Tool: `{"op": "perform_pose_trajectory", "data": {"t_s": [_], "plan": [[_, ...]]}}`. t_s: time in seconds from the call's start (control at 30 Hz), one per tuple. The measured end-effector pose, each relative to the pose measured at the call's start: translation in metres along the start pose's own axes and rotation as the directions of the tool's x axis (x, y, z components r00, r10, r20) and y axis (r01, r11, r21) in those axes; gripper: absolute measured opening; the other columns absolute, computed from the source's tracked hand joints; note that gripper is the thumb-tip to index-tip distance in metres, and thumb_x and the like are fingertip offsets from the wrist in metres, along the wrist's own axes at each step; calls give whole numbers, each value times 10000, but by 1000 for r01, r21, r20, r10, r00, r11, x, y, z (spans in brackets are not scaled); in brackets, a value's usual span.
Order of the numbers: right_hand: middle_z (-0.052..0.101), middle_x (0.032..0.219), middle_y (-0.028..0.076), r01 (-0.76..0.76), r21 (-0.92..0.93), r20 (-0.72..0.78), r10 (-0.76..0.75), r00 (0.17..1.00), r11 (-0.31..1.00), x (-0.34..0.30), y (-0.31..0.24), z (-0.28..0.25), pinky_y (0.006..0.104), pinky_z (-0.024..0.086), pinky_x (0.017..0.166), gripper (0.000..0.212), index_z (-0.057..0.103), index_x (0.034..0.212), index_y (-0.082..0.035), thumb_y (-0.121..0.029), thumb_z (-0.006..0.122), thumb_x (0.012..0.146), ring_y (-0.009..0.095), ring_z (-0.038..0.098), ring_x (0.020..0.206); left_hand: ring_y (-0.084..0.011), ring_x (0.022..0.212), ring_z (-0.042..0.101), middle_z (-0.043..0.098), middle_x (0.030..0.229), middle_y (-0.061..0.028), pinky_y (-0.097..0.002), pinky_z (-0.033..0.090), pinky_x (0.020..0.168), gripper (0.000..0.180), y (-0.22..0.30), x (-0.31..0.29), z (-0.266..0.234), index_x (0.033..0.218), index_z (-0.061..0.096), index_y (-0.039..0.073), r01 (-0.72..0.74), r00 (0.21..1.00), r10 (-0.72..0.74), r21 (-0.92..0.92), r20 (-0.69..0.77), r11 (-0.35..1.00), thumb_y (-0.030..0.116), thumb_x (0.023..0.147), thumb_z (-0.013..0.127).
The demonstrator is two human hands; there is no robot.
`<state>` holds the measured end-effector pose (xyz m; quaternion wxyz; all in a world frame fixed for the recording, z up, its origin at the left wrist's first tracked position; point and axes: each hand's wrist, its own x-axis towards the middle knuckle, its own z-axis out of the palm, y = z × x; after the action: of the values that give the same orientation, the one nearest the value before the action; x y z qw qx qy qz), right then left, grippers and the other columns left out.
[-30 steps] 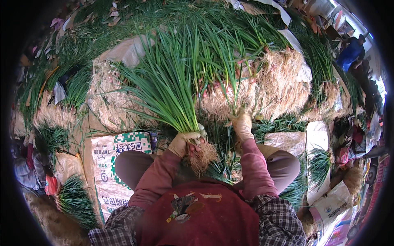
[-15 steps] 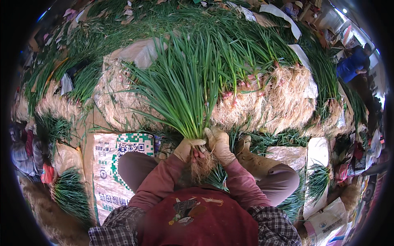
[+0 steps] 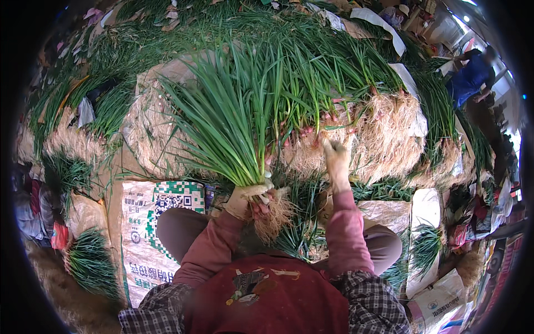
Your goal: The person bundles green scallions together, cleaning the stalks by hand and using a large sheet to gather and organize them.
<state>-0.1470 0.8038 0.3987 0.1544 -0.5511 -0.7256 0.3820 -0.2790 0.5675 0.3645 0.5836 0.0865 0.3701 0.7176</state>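
My left hand [image 3: 240, 201], in a pale glove, is closed round a bunch of green onions [image 3: 242, 158] just above its reddish bulbs. The long green leaves fan out away from me, and the pale roots [image 3: 272, 220] hang toward my lap. My right hand [image 3: 336, 158], also gloved, reaches forward to the near side of the big onion pile [image 3: 384, 131], at its roots and reddish bulbs. Its fingers are bent together; what they hold, if anything, I cannot make out.
A printed white sack [image 3: 139, 239] lies left of my crossed legs. Smaller onion bunches lie at the left [image 3: 94, 261] and right [image 3: 427, 245]. A person in blue [image 3: 470, 83] is at the far right. More onions cover the ground beyond the pile.
My right hand has left the bunch and moved forward and right to the pile. My left hand keeps hold of the bunch, which has shifted slightly left.
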Motion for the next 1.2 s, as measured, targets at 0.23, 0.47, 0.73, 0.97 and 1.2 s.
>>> {"op": "perform_pose_trajectory", "data": {"t_s": [0.23,0.47,0.73,0.97,1.2], "plan": [[630,720,70,5,536,16,-16,1000,844,26,-22,35,237,352,405,255,624,987,53,-126,674,812,75,458,462,-118,427,562,635,660,-80,-198,388,328,288,-16,10,-8,902,646,-36,91,990,-86,36,-116,995,234,830,577],[572,678,98,728,-63,10,-729,685,683,-76,6,63,334,463,581,107,591,781,-16,-102,653,798,179,573,645,-113,383,538,623,610,-83,-218,383,288,294,-9,3,3,840,646,-37,221,973,-202,188,-114,957,252,830,593],[601,704,70,-287,831,373,-93,923,477,-56,32,96,244,459,514,110,621,891,-48,-137,558,901,126,557,589,-103,396,512,630,707,-82,-196,383,342,270,-14,1,1,1005,610,5,108,990,-98,105,-99,989,191,810,583],[631,918,47,-262,680,503,-176,846,685,-56,-2,102,216,491,616,245,581,1097,-25,-20,475,876,112,588,721,-99,420,546,632,677,-62,-192,369,326,329,-9,-5,-2,1013,637,-1,128,990,-121,119,-71,985,250,801,606],[630,994,236,547,-477,770,27,638,688,-46,53,96,427,479,837,235,661,925,20,-121,509,814,337,627,930,-103,380,514,616,678,-65,-170,354,308,336,-9,-8,-12,1020,595,-17,-35,999,35,-76,-2,996,208,771,614]]}}
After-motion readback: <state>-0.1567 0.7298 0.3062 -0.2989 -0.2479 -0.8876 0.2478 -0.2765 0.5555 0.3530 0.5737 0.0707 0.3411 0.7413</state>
